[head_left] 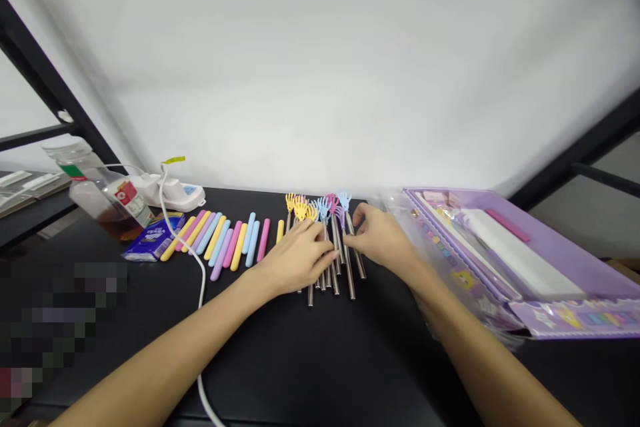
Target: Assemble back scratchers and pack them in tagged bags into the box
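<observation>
- Yellow, pink, blue and purple sticks (221, 256) are laid in an uneven row.
- Fingers loosely curled, the left hand (300, 257) is held palm-down over claw-headed metal rods (351, 274); whether any is gripped cannot be told.
- The rods, bunched mid-table, are probably best handled singly and lightly, so neighbours are not rolled.
- The right hand (380, 235) is narrowed beside the rightmost rods; its hold cannot be told.
- On the black tabletop (310, 374), a bottle (107, 195) is set left, a purple box (565, 257) right, backed by a pale wall (300, 80).

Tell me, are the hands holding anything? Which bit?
Can't tell: the left hand lies over claw sticks; the right hand is by the neck of a purple one.
</observation>
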The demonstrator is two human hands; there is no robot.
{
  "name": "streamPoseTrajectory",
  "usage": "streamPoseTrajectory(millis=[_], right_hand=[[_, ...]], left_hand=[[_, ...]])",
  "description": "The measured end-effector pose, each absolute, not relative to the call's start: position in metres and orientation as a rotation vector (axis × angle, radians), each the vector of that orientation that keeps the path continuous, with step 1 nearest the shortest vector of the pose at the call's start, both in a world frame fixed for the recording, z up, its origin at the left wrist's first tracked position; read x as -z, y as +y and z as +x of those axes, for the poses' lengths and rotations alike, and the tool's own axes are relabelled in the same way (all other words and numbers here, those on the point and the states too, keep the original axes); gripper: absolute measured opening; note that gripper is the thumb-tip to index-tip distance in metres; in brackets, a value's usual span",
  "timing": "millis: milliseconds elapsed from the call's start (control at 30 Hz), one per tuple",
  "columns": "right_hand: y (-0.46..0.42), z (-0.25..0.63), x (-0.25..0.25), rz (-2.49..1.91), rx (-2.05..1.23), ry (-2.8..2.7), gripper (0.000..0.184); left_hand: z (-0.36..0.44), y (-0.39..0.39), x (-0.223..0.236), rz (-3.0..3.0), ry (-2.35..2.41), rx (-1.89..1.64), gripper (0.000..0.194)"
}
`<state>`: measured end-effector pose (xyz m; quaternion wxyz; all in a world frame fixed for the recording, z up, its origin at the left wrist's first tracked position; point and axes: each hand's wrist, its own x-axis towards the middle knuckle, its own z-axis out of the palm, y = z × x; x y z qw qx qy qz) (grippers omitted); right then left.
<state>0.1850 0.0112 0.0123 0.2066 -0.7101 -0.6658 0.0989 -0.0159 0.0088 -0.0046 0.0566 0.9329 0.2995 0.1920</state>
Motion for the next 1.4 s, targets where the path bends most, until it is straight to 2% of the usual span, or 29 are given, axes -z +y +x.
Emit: streamPoseTrajectory(millis=[167, 267, 367, 467, 600, 800, 1000, 1133, 1300, 1400], right_hand=[[0.011, 0.187, -0.013, -1.929, -0.469, -1.777, 0.025], [0.009, 0.190, -0.016, -1.831, -0.778, -1.611, 0.029], [0.003, 0.190, -0.024, -1.644, -1.009, -1.455, 0.039], [-0.002, 0.188, -0.032, -1.506, -1.104, -1.373, 0.046], [-0.003, 0.188, -0.035, -1.545, -1.082, -1.349, 0.054], [-0.006, 0.192, -0.029, -1.633, -1.168, -1.454, 0.079], [-0.010, 0.182, -0.016, -1.491, -1.122, -1.573, 0.076], [-0.006, 0.177, -0.006, -1.402, -1.099, -1.547, 0.079], [-0.006, 0.178, -0.012, -1.439, -1.030, -1.547, 0.076], [-0.008, 0.180, -0.019, -1.439, -1.056, -1.477, 0.073]], left_hand=[[-0.019, 0.015, 0.002, 2.829, 0.973, -0.586, 0.030], [-0.025, 0.017, -0.011, 2.783, 1.357, -0.529, 0.030], [-0.038, 0.019, -0.024, 2.649, 1.891, -0.280, 0.031], [-0.050, 0.021, -0.031, 2.513, 2.132, 0.003, 0.032], [-0.053, 0.021, -0.031, 2.449, 2.142, 0.127, 0.037], [-0.050, 0.022, -0.029, 2.436, 2.096, 0.119, 0.028], [-0.049, 0.022, -0.028, 2.444, 2.122, 0.057, 0.036], [-0.049, 0.022, -0.029, 2.457, 2.096, 0.115, 0.032], [-0.048, 0.025, -0.028, 2.471, 2.094, 0.110, 0.037], [-0.049, 0.028, -0.028, 2.456, 2.090, -0.007, 0.032]])
